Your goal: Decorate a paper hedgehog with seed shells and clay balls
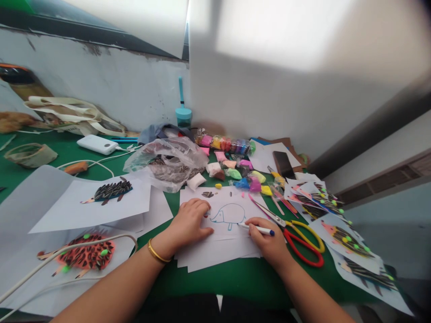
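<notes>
On a stack of white paper [215,249] is a blue line drawing of a hedgehog [232,211], with a snout, an eye and a leg. My right hand [269,240] is closed around a white marker [257,228] with a dark blue end, its tip at the belly line. My left hand [193,220] rests on the left of the paper, thumb apart and fingers curled; a small bluish thing at the fingertips is partly hidden. Several sunflower seeds [208,194] lie on the top of the sheet. Beside my right hand are scissors [286,223] with red and yellow handles.
Colourful clay packets [242,183] and a plastic bag of seeds [168,166] lie behind the paper. Seed-covered hedgehog pictures sit left [114,190] and right [346,240]. A white cable [67,248] crosses the left side. A phone [283,164] and power bank [97,144] are farther back.
</notes>
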The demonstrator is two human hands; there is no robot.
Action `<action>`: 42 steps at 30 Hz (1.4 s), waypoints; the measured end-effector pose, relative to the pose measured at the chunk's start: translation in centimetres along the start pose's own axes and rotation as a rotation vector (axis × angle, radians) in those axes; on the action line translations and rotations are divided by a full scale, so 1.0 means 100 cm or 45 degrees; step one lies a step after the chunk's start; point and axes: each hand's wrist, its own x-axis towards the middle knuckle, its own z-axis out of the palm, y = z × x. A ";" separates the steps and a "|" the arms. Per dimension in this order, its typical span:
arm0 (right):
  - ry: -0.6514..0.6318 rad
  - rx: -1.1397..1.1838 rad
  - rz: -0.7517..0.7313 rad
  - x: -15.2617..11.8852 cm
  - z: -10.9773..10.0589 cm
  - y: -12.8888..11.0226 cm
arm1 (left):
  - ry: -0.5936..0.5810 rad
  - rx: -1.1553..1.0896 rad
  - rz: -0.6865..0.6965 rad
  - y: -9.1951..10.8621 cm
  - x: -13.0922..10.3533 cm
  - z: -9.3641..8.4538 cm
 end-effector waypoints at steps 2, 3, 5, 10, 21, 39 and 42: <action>0.001 0.005 0.002 0.000 0.001 0.000 | 0.000 0.004 -0.001 0.000 0.000 0.001; 0.000 0.008 0.004 0.000 0.001 0.000 | 0.001 0.007 -0.002 0.000 0.000 0.001; -0.001 0.013 0.008 0.001 0.001 0.001 | 0.002 0.012 -0.002 0.000 -0.001 0.001; -0.008 0.014 0.003 0.001 0.000 0.000 | 0.006 0.011 0.003 -0.001 -0.001 0.001; -0.033 0.007 0.018 0.000 -0.001 -0.004 | 0.001 0.013 -0.003 0.000 0.000 0.001; -0.022 -0.010 0.036 0.000 -0.001 -0.004 | -0.001 0.016 -0.001 0.000 0.000 0.000; -0.006 -0.014 0.042 0.000 -0.001 -0.004 | -0.003 0.009 -0.004 0.000 0.000 0.000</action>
